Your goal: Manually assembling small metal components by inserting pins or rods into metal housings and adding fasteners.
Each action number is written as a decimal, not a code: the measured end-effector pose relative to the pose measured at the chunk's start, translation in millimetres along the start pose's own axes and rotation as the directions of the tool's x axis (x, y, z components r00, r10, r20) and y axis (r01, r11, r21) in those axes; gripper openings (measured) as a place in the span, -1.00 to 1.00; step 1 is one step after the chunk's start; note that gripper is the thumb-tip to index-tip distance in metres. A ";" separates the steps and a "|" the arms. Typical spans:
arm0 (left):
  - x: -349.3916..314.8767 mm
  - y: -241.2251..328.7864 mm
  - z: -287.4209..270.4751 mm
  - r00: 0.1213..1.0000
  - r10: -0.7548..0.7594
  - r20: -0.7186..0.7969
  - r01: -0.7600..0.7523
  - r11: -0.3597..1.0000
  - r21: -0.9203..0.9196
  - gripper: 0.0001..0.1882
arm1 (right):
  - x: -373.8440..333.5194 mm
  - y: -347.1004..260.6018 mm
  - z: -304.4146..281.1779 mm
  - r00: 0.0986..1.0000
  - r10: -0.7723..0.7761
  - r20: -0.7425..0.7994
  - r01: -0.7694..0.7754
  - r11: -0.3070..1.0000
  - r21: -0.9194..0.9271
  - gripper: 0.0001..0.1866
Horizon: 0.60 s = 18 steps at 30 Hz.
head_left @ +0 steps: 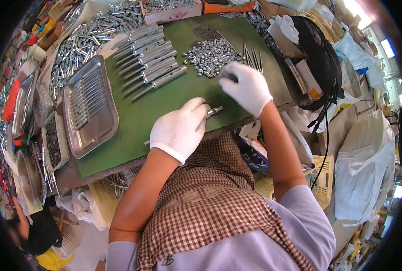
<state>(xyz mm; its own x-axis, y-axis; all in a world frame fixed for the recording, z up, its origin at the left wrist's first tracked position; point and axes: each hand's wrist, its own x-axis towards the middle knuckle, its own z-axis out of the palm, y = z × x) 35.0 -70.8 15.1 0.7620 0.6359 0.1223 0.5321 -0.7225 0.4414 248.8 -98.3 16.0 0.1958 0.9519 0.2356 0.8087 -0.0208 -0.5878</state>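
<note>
My left hand (178, 131), in a white glove, is closed around a silvery metal rod (214, 111). The rod's thicker tubular end sticks out to the right of the fingers; a thin end shows left of the wrist. My right hand (247, 88), also gloved in white, is raised over the mat with thumb and fingers curled together; whatever they may pinch cannot be made out. Just beyond it lies a heap of small shiny metal pieces (212, 58). Similar rods with thin shafts (165, 77) lie in a slanting row beyond my left hand.
A green mat (133, 131) covers the bench. At left sits a steel tray (90, 137) with several slim metal parts. Loose metal tubes (81, 52) are piled at the far left, near a cardboard box (171, 14). Thin pins (254, 58) and a black mesh bag (316, 49) lie at right.
</note>
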 end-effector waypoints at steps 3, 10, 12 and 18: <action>-0.3 -0.2 0.5 1.000 0.004 0.013 -0.004 1.000 0.008 -0.79 | 22.2 15.6 4.5 0.971 -0.040 -0.237 0.018 0.996 -0.092 -0.78; 0.6 1.2 -1.3 0.998 0.044 0.043 -0.045 0.998 0.039 -0.80 | -20.1 -18.2 5.8 0.980 0.009 0.199 -0.053 0.974 0.219 -0.77; 1.4 0.2 -1.1 0.998 0.040 0.050 -0.042 0.999 0.034 -0.81 | -21.9 -19.3 14.7 0.978 0.021 0.210 -0.066 0.975 0.213 -0.76; 1.4 -0.2 -2.1 0.998 0.051 0.041 -0.051 0.999 0.017 -0.80 | -26.2 -17.4 14.9 0.981 0.008 0.193 -0.066 0.953 0.296 -0.81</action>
<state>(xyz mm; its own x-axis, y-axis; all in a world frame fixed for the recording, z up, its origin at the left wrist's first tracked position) 35.3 -69.2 17.1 0.8024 0.5869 0.1080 0.4984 -0.7587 0.4194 221.3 -118.4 8.5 0.0913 0.9928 0.0771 0.5938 0.0079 -0.8046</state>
